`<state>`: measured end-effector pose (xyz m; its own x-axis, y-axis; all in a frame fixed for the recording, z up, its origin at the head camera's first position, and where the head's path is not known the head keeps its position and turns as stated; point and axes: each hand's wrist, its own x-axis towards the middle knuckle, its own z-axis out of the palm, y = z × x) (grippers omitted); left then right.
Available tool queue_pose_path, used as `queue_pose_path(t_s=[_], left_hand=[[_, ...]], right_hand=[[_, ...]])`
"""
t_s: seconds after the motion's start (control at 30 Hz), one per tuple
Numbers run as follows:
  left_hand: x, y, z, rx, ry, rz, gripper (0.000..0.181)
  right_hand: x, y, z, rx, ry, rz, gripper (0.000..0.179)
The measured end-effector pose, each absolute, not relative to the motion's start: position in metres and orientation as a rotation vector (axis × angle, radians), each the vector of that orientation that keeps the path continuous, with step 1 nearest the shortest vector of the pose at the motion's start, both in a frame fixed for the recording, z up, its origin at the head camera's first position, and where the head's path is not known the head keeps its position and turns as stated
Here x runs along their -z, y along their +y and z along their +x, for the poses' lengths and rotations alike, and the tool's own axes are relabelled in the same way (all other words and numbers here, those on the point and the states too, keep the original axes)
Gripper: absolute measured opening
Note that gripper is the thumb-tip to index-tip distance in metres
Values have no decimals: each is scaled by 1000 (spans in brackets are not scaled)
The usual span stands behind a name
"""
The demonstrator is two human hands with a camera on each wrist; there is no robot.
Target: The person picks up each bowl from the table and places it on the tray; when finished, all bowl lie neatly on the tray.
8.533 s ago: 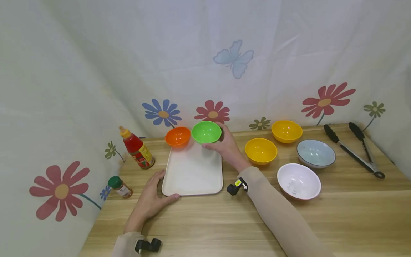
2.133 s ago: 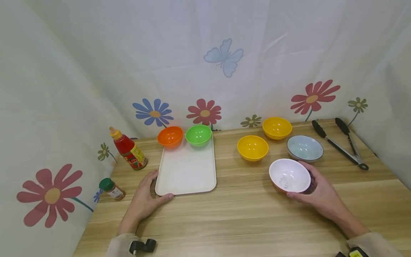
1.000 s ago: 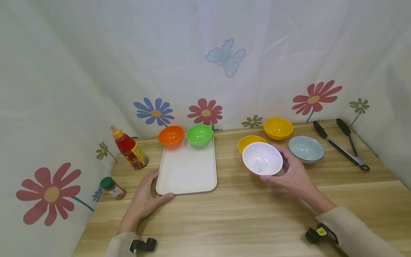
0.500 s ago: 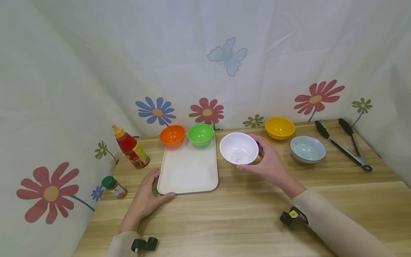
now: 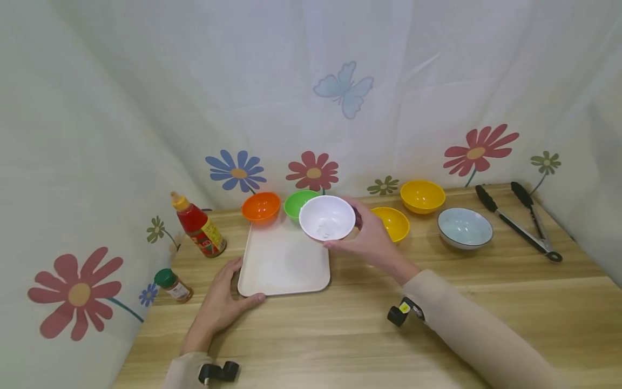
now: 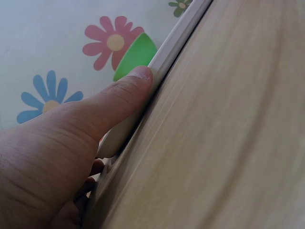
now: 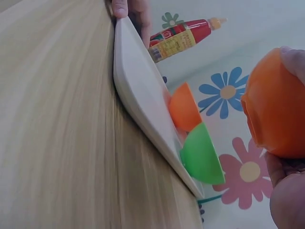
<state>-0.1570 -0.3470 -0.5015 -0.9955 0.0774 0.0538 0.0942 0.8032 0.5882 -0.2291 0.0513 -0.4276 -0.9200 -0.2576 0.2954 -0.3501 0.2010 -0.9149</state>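
My right hand [image 5: 374,240] grips a bowl [image 5: 326,217], white inside and orange outside, by its right side. The bowl is raised over the back right of a cream tray [image 5: 286,267] and partly covers a small green bowl [image 5: 294,205] in the head view. The right wrist view shows the held bowl's orange outer wall [image 7: 274,105]. A small orange bowl [image 5: 261,208] sits beside the green one at the tray's back. My left hand [image 5: 221,302] rests at the tray's front left corner, thumb along the front edge, fingers at the left side.
A red sauce bottle [image 5: 200,227] and a green-capped spice jar [image 5: 174,285] stand left of the tray. Two yellow bowls [image 5: 423,196], a pale blue bowl [image 5: 465,228] and black-tipped tongs [image 5: 525,222] lie to the right. A flowered curtain [image 5: 379,124] closes the back.
The green bowl was set down on the tray earlier. My right hand then took the white-and-orange bowl from the right and carried it left over the tray. My left hand has stayed put.
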Motion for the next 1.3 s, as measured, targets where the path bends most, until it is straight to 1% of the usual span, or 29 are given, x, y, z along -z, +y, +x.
queue_pose_path(t_s=[0.4,0.73,1.3], left_hand=[[501,-349,-154,967,-2958,-119,121],[498,-346,-157,955,-2982,-95,123],[500,-347,-157,959,-2925,-189,120]], right_hand=[[422,-9,-245,-1910,-2349,699,100],[427,-45,-255,-1940,-2293,745,100],[438,-96,-262,-2011,-2302,738,108]])
